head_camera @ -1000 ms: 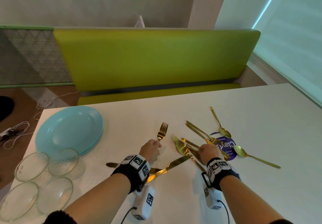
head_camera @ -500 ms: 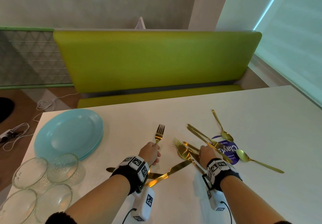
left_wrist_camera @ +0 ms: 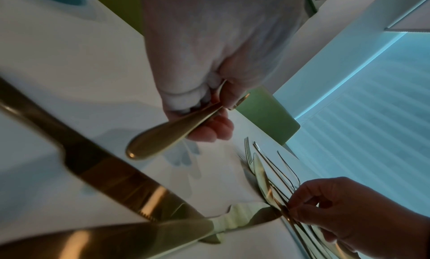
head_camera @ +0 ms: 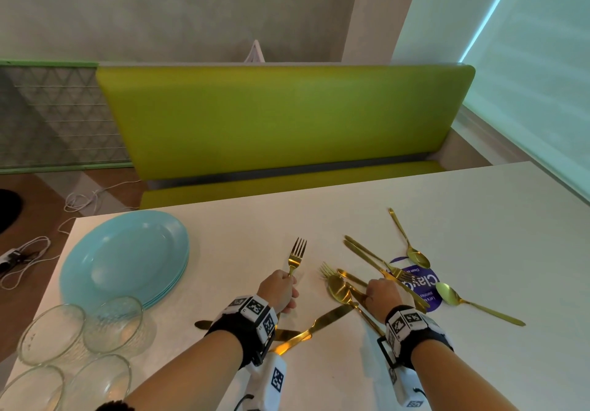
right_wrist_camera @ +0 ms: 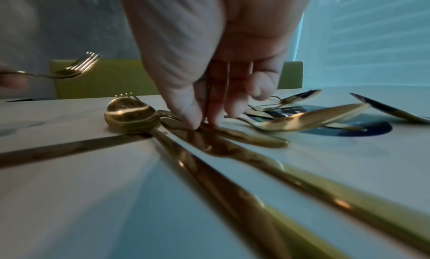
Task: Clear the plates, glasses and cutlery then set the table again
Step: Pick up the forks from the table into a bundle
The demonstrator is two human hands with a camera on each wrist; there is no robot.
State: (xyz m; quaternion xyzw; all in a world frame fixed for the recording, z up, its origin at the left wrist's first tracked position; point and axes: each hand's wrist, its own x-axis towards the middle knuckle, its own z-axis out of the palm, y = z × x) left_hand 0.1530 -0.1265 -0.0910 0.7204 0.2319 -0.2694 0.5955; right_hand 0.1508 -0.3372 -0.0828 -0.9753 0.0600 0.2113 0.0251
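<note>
My left hand point(head_camera: 281, 289) grips a gold fork point(head_camera: 297, 251) by its handle point(left_wrist_camera: 167, 134), tines pointing away over the white table point(head_camera: 479, 219). My right hand point(head_camera: 381, 295) reaches down into a pile of gold cutlery point(head_camera: 351, 286), where thumb and fingertips point(right_wrist_camera: 195, 119) pinch a thin handle beside a spoon bowl point(right_wrist_camera: 131, 114). Two gold knives point(head_camera: 329, 318) cross under my left wrist. Two loose spoons point(head_camera: 450, 294) lie to the right. A stack of light blue plates point(head_camera: 124, 257) and several clear glass bowls point(head_camera: 111, 324) sit at the left.
A round purple sticker point(head_camera: 427, 286) lies under some of the cutlery. A green bench point(head_camera: 281, 123) runs along the table's far edge. Cables point(head_camera: 28, 251) lie on the floor at the left. A window blind point(head_camera: 536, 91) is on the right.
Both hands have drifted slightly left. The left still holds the fork and the right has stayed on the cutlery pile.
</note>
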